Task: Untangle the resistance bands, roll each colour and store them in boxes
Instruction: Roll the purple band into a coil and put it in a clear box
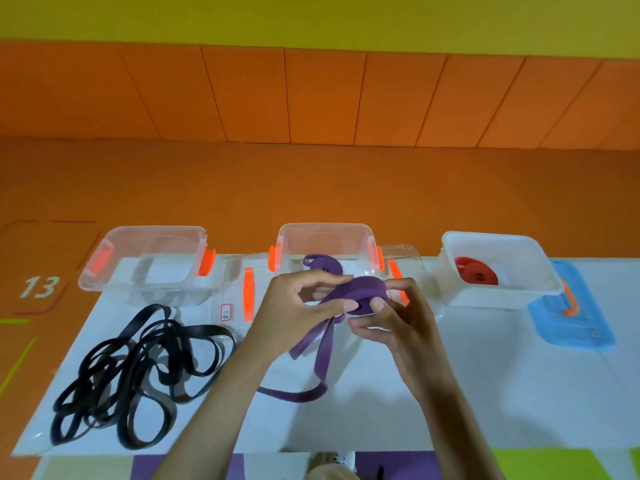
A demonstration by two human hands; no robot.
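Task about midway: a red roll [476, 271] lay in the right box [498, 296] and a purple roll [322, 263] in the middle box [325, 230], both boxes at the far edge of the tabletop [485, 393]. The left hand [304, 299] and right hand [391, 320], close together before the middle box, pinched a partly coiled purple band [360, 292], its tail trailing onto the tabletop's middle. The black bands [138, 368] lay tangled by the left edge, and the left box [145, 233] appeared unfilled.

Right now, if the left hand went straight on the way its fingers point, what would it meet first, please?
Probably the partly rolled purple band, which the left hand itself pinches; the right hand holds it just beyond.
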